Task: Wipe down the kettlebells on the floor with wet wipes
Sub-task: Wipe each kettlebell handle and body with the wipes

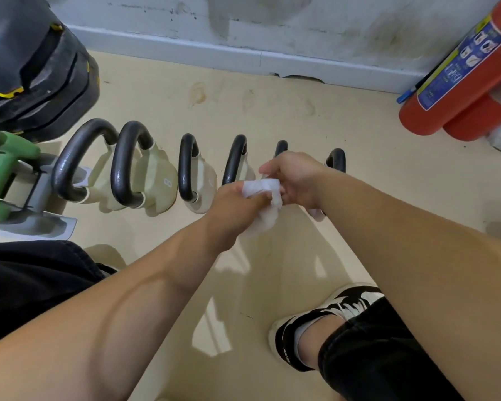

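Six kettlebells point(162, 183) stand in a row on the floor point(272, 111) across the middle of the frame, cream bodies below and black handles on top. They get smaller from left to right. The second from the left shows an "8" on its side. The fifth is mostly hidden behind the right hand point(295, 178), and only the top of its handle shows.

A white wet wipe point(265, 198) is held in front of the row, just right of centre, by both hands. The left hand point(235, 206) has its fingers curled round the wipe's left end. The right hand pinches the upper right part. The wipe is crumpled, and a loose fold hangs down between the hands (whether it touches any kettlebell I cannot tell).

Both bare forearms reach in from the lower corners of the frame.

At the left edge a green dumbbell point(0, 169) sits on a grey rack point(41, 195), close beside the largest kettlebell. Above it, in the upper left, is a stack of black plates point(32, 68) with yellow marks. Two red fire extinguishers point(460, 91) lean in the upper right against a scuffed grey wall point(272, 21), one with a blue label. At lower right a black-and-white shoe point(330, 311) is planted on the floor, with a black trouser leg point(373, 357) above it.
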Demonstrator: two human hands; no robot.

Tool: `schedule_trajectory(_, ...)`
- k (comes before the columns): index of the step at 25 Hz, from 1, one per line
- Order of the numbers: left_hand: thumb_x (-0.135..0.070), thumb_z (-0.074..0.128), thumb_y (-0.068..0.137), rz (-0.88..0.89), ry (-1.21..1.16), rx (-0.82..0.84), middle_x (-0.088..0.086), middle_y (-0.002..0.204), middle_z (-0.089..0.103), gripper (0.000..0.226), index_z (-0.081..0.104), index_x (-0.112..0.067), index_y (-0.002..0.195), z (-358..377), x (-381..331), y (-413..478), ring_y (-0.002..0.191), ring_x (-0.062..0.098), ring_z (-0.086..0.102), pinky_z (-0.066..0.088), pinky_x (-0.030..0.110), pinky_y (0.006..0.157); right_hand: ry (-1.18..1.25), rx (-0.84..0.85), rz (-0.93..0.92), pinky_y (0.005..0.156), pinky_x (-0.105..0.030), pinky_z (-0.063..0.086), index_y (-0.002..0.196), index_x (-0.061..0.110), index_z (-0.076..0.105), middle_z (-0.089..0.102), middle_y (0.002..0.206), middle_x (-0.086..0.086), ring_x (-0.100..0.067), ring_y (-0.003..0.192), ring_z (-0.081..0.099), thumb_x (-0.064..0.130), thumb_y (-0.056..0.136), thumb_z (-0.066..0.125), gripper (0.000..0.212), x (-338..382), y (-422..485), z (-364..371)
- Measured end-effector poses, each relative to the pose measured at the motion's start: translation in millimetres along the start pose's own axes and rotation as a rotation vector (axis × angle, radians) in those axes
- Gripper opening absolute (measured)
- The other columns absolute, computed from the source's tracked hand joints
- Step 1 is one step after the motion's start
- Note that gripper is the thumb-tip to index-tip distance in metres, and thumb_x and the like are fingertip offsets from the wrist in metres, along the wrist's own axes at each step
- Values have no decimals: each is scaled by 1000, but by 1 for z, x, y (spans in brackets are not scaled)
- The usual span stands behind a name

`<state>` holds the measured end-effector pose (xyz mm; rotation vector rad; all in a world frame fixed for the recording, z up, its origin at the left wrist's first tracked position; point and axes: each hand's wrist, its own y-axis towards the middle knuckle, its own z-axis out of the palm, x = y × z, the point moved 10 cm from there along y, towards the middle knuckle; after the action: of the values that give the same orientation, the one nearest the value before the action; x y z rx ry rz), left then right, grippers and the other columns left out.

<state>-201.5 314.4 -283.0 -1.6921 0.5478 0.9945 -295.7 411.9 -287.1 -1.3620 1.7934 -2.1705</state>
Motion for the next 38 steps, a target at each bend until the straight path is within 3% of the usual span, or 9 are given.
schedule_trajectory(6,-10,52,94,-20,87,-195,-2,72,66,26,69,-13,75,-10,-32,29,66,15,63,50,23,59,-124,-427,-170,64,-54,63,98,2,67,72,87,-21,-36,71,72,19,86,53,24,29,30,-50)
schedule_trajectory(9,-19,54,89,130,232,-332,-6,61,45,28,47,-18,62,-30,-68,55,57,16,45,36,22,57,-47,-414,-105,65,-45,65,96,4,67,73,87,-20,-33,67,71,23,90,65,20,19,46,-60)
schedule_trajectory(11,-32,52,96,239,408,-295,-9,62,44,29,54,-18,70,-17,-82,74,56,11,44,34,20,55,-30,-376,-100,65,-39,63,92,6,69,73,86,-18,-30,64,67,27,89,72,21,13,53,-63)
schedule_trajectory(15,-43,36,105,12,262,-25,1,94,71,41,66,-16,107,48,-21,86,86,13,65,51,27,79,-25,-346,-52,68,-34,62,93,9,72,73,85,-8,-21,71,69,36,85,79,29,8,61,-68)
schedule_trajectory(20,-33,28,109,24,118,-169,-3,139,55,44,46,-18,146,55,12,47,128,13,50,36,30,109,-63,-352,2,78,-36,62,97,6,72,74,85,-7,-21,75,70,38,80,85,38,14,68,-73)
schedule_trajectory(25,-19,43,102,-346,-240,-115,-2,99,67,20,60,-13,95,49,2,106,97,16,65,49,25,83,-64,-371,35,77,-39,62,103,8,67,76,84,-7,-20,75,75,57,63,89,66,1,67,-78)
schedule_trajectory(30,-35,34,104,-11,97,-114,21,93,62,30,57,-16,100,58,-6,110,91,32,66,55,38,76,-34,-385,-3,78,-41,60,100,9,66,73,84,-8,-26,76,72,58,65,87,64,-1,69,-81)
schedule_trajectory(33,-28,29,108,196,410,-187,1,85,61,35,63,-18,108,44,9,60,85,18,59,42,26,71,-19,-408,-24,80,-43,62,94,4,68,74,77,-9,-29,74,75,49,78,80,50,9,71,-88)
schedule_trajectory(38,-29,31,110,127,418,-370,-7,84,61,36,61,-13,98,13,-43,66,77,8,58,38,23,77,155,-350,-31,80,-40,61,113,-1,64,65,85,-15,-29,71,64,22,98,55,29,3,79,-85)
